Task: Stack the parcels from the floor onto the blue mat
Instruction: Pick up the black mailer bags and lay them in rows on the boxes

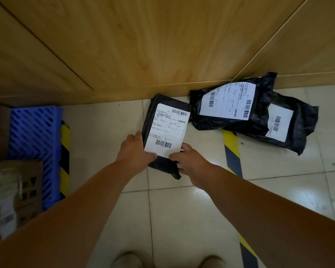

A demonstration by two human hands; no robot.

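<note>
Pale glossy floor tiles with thin grey joints, catching a soft glare near the middle. Yellow-and-black hazard tape running diagonally across the tiles on the right, a second strip at the left. Light wood-grain wall panels behind, split by dark seams, meeting the floor along a straight edge. Dim, warm lighting overall.

Head camera looks steeply down, close above the tiled floor.

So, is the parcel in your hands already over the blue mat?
No, the held parcel is over the floor tiles, well right of the blue mat.
</note>
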